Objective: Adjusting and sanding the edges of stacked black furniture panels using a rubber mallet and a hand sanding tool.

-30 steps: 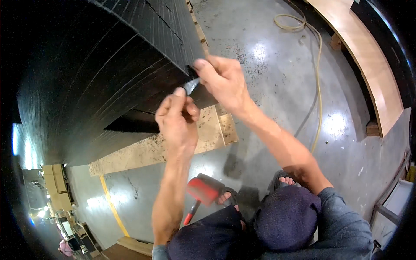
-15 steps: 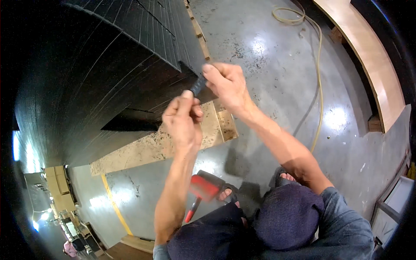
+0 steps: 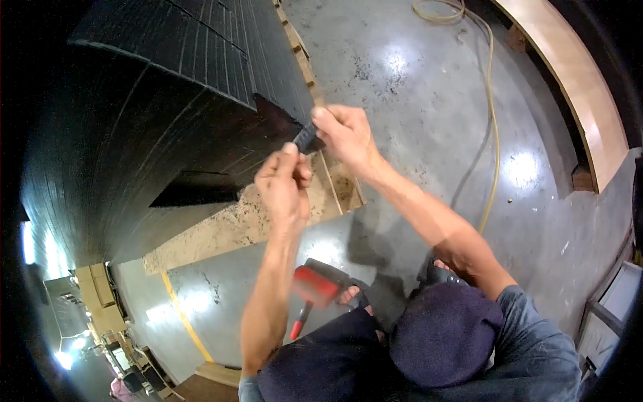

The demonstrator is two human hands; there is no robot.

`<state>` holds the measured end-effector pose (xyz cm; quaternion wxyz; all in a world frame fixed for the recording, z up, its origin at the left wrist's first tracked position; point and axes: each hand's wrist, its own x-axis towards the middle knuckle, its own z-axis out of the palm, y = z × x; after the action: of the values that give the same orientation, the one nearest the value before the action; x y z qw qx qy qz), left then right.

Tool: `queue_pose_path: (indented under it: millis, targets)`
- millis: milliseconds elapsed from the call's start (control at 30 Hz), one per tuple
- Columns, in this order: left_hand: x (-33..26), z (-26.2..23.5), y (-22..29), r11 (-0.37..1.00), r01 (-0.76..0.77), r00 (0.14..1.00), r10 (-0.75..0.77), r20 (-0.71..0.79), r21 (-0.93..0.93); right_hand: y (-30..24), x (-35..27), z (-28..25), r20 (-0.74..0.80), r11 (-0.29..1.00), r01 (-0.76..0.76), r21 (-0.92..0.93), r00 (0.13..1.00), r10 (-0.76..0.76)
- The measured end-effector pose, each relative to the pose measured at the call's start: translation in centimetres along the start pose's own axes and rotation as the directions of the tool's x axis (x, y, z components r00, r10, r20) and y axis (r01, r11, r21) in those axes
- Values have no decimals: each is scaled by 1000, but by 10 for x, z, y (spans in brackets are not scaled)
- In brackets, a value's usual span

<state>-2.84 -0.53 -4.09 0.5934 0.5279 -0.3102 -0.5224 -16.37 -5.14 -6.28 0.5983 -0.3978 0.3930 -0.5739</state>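
A short dark strip (image 3: 305,139), ribbed or textured, is stretched between my two hands in front of a large black grooved block (image 3: 134,154). My left hand (image 3: 284,187) pinches its lower end between thumb and fingers. At the upper end, my right hand (image 3: 348,139) grips it with the thumb on top and the fingers curled under. What the strip is exactly cannot be made out. Just behind my hands lies the near corner of the black block, which has a dark rectangular recess (image 3: 194,189) in its side.
Pale wood boards (image 3: 201,234), speckled with dark crumbs, lie under the block. On the grey floor near my foot is a red and black mallet-shaped tool (image 3: 315,285). A yellowish hose (image 3: 494,134) runs along the right, before a curved wood panel (image 3: 589,80).
The view has shifted slightly, so the block sits a little further left. Both hands keep hold of the dark strip, and their grip looks much the same.
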Motion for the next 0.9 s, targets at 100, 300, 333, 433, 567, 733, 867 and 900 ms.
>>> queue_pose_path:
  millis: [100, 300, 333, 433, 567, 733, 867, 900]
  targets:
    - [3, -3, -10, 996, 85, 996, -84, -5, 34, 15, -1, -5, -15, 1000, 0, 0, 1000, 0]
    - [-4, 9, 27, 989, -141, 981, 146, 131, -48, -40, 0, 7, 33, 981, 169, -98, 985, -167]
    - [1, 5, 28, 989, -133, 978, 143, 152, -70, -43, 2, 9, 43, 972, 212, -96, 977, -209]
    - [6, -2, 11, 995, -76, 995, 71, 74, 66, -6, 4, 0, 22, 956, 247, -160, 969, -247]
    - [19, -33, -37, 878, 393, 914, -405, -12, 272, 60, -13, -26, -43, 975, -160, -154, 987, 155]
    - [16, -21, -32, 807, 431, 890, -454, -44, 403, 68, -24, -29, -154, 937, -269, -221, 959, 239]
    - [26, -16, -33, 804, 437, 886, -461, -41, 404, 80, -16, -31, -200, 926, -318, -205, 939, 278]
    - [27, -15, -33, 808, 439, 886, -461, -43, 393, 79, -17, -30, -200, 925, -321, -204, 938, 282]
